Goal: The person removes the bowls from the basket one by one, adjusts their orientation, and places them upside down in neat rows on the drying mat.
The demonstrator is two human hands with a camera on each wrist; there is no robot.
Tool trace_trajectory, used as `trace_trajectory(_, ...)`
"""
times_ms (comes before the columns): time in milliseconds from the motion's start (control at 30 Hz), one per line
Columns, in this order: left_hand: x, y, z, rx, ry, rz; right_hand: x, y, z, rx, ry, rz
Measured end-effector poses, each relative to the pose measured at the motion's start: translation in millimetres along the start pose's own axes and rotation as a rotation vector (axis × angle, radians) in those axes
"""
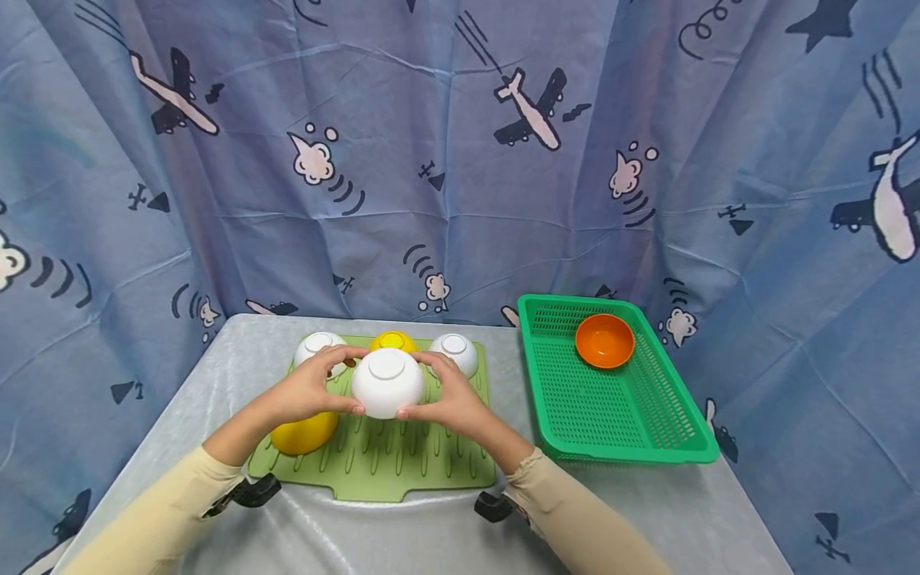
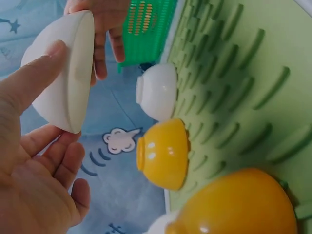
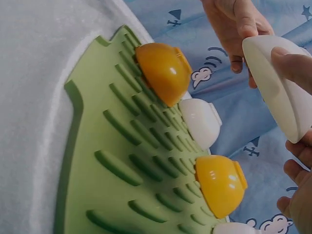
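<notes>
Between both hands hangs an upside-down white bowl [image 1: 388, 389], raised above a light green drying mat [image 1: 370, 477] with rows of ridges. My left hand [image 1: 313, 390] pinches its left side, thumb on the outside and fingers at the rim. On the opposite side my right hand [image 1: 454, 401] grips it likewise. In the left wrist view the held bowl [image 2: 61, 87] shows its rim edge-on. Upside down on the mat sit a yellow bowl [image 1: 305, 437] at front left, and at the back a white bowl [image 1: 313, 344], a yellow bowl [image 1: 394, 341] and another white bowl [image 1: 463, 353].
A green plastic basket [image 1: 625, 457] stands to the right of the mat, with an orange bowl [image 1: 604, 341] inside near its back. A pale cloth covers the table [image 1: 309, 543]. Behind it hangs a blue curtain [image 1: 388, 200] printed with airplanes.
</notes>
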State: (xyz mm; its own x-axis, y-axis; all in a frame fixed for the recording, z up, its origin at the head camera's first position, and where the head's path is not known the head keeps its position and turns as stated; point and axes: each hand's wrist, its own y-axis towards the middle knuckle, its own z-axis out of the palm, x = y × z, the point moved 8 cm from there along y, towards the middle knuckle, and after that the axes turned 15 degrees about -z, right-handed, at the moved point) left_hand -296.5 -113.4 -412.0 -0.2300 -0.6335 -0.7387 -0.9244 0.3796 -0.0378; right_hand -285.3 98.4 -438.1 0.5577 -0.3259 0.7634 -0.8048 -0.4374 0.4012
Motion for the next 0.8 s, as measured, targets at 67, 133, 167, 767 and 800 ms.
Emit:
trace_trajectory(67, 4.5, 1.4, 1.6, 0.005, 0.023, -0.007, -4, 0, 4, 0.012, -0.018, 0.013)
trace_trajectory(133, 9.8, 3.1, 3.9, 0.007, 0.043, -0.017, -9, 0, 8, 0.024, -0.033, 0.023)
trace_trajectory(167, 12.8, 4.1, 5.2, 0.007, 0.053, -0.026, -11, 0, 11, 0.03, -0.04, 0.024)
trace_trajectory(767, 45.5, 22.8, 27.4, 0.073, 0.274, -0.073, -50, 0, 41, 0.113, -0.168, 0.044)
trace_trajectory(800, 46.9, 24.0, 27.9, 0.079, 0.275, -0.076, -52, 0, 42, 0.117, -0.167, 0.052)
